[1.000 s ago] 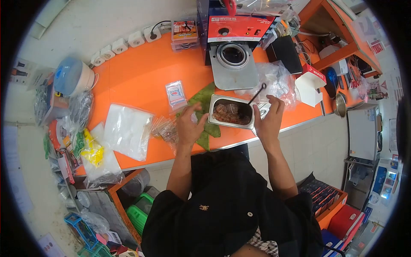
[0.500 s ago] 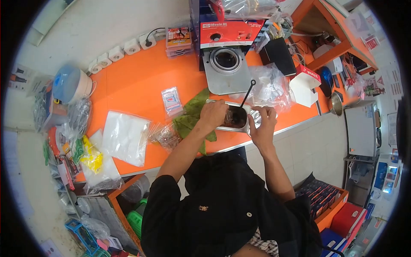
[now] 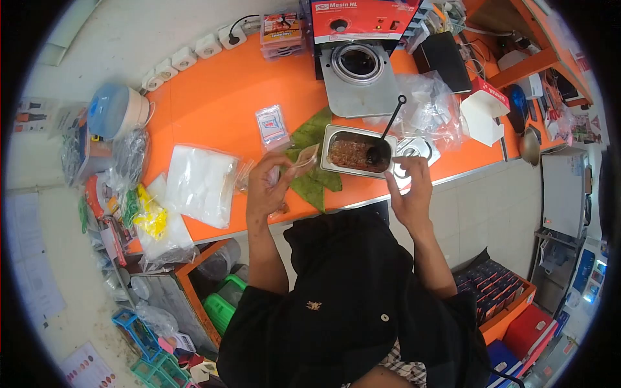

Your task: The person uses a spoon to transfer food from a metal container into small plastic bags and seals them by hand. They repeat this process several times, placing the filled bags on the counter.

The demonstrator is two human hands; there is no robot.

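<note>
A rectangular metal food pan [image 3: 328, 147] holds reddish-brown crumbly contents, with a black long-handled spoon [image 3: 396, 119] leaning in its right end. Left of the pan, my left hand [image 3: 264, 187] is closed on a small clear plastic bag [image 3: 304, 158], pinched near its edge; what is inside it I cannot make out. My right hand [image 3: 413, 194] is beside the pan's lower right corner, thumb and fingers apart and nothing visible in them. Just behind those fingers lies a metal lid [image 3: 427, 154]. A green cloth [image 3: 314, 184] is spread under and left of the pan.
Behind the pan stands a red-fronted sealing machine [image 3: 362, 22] with a round opening. Crumpled clear plastic [image 3: 430, 107] and a white box [image 3: 482, 119] lie to the right. On the orange table [image 3: 207, 103] are a packet [image 3: 272, 126] and a stack of plastic bags [image 3: 202, 184].
My left hand has moved from over the pan to its left, carrying the small bag and uncovering the contents. My right hand stays near the pan's right end. The whole view has shifted slightly.
</note>
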